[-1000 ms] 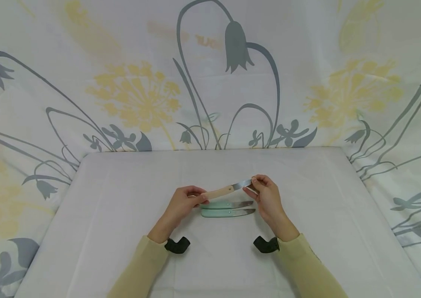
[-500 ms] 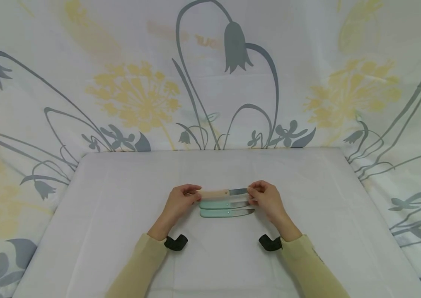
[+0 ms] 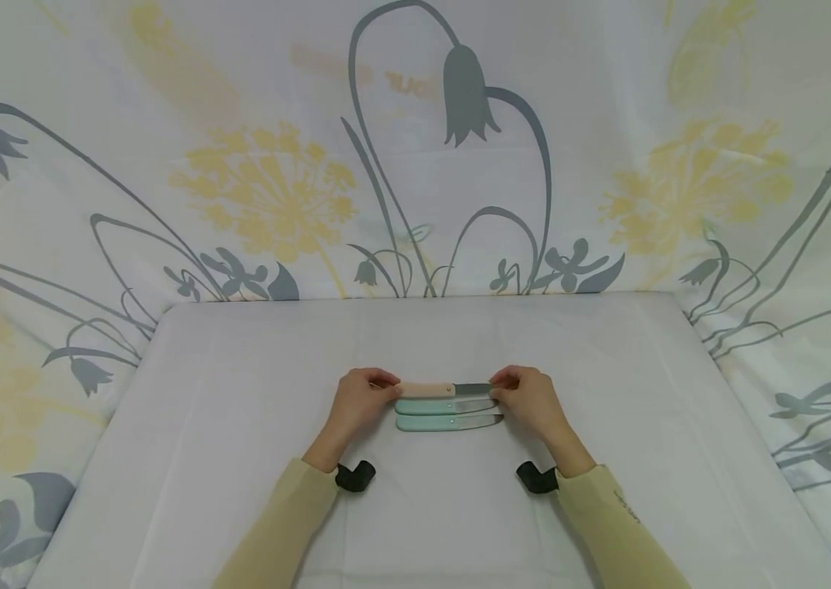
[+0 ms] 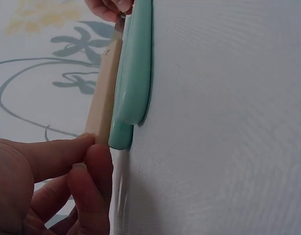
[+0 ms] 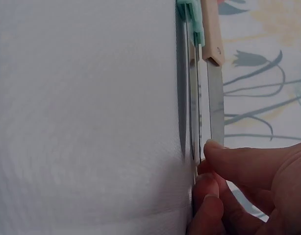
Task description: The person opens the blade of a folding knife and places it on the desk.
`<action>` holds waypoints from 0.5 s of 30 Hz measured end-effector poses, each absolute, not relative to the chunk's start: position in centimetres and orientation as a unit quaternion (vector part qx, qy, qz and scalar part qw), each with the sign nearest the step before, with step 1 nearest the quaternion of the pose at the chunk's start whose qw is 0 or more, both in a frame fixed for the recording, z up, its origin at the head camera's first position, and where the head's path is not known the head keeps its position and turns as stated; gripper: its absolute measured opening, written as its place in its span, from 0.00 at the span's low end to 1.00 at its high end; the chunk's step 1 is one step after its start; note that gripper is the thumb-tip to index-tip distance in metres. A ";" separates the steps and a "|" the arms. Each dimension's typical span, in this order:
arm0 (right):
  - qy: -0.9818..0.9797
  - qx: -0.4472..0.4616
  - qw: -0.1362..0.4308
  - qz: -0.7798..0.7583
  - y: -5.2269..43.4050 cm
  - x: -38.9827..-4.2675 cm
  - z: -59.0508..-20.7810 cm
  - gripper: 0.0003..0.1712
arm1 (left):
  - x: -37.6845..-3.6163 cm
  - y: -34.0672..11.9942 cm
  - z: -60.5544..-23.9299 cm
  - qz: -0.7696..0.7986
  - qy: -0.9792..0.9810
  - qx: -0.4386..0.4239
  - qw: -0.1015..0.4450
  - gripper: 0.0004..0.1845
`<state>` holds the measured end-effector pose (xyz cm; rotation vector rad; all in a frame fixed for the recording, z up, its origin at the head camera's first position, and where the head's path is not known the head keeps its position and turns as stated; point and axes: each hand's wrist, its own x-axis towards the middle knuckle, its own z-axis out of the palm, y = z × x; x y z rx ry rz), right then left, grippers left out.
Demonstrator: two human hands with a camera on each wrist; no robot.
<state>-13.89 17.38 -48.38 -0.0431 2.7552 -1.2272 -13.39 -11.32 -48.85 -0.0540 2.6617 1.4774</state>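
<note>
Fingertips (image 4: 94, 156) of the left hand (image 3: 353, 401) pinch the wooden handle end of a knife (image 3: 445, 388) while the right hand (image 3: 529, 399) pinches its blade tip, holding it level at the far side of two mint-handled knives (image 3: 445, 414) on the white table (image 3: 239, 458). The step looks like laying it down as a third in the row; next would be lowering it parallel, just beside them, then letting go. No containers are in view.
</note>
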 end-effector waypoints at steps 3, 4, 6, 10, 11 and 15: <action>0.917 -0.011 0.061 -0.394 17.3 -13.9 -48.4 0.06 | -13.3 -11.3 -48.9 0.484 0.873 -0.021 0.059 0.05; 0.918 -0.009 0.061 -0.392 17.3 -13.9 -48.4 0.05 | -13.2 -11.3 -48.9 0.483 0.873 -0.022 0.062 0.05; 0.920 -0.009 0.061 -0.387 17.3 -13.8 -48.3 0.05 | -13.2 -11.2 -48.9 0.478 0.876 -0.023 0.064 0.05; 0.923 -0.010 0.064 -0.379 17.3 -13.7 -48.3 0.07 | -13.1 -11.2 -49.1 0.471 0.880 -0.025 0.065 0.05; 0.923 -0.011 0.065 -0.379 17.3 -13.7 -48.3 0.07 | -13.1 -11.2 -49.2 0.470 0.880 -0.026 0.065 0.05; 0.923 -0.016 0.063 -0.380 17.4 -13.8 -48.4 0.08 | -13.2 -11.2 -49.2 0.463 0.884 -0.023 0.061 0.05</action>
